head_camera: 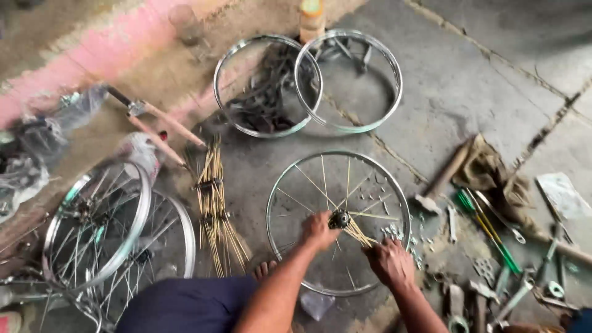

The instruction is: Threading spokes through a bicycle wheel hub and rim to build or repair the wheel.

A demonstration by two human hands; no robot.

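A bare bicycle wheel rim [275, 196] lies flat on the concrete floor in front of me, with a dark hub [339, 219] at its centre and several gold spokes fanning out to the rim. My left hand [317, 230] grips the hub from its left side. My right hand [390, 262] pinches a small bunch of loose gold spokes [359, 234] that run up to the hub.
A bundle of gold spokes [214, 206] lies left of the rim. Two empty rims [308, 83] lie beyond it. Built wheels [108, 228] are stacked at left. A hammer [441, 179], a cloth, screwdrivers and wrenches [493, 231] are scattered at right, with small nipples [401, 233] beside the rim.
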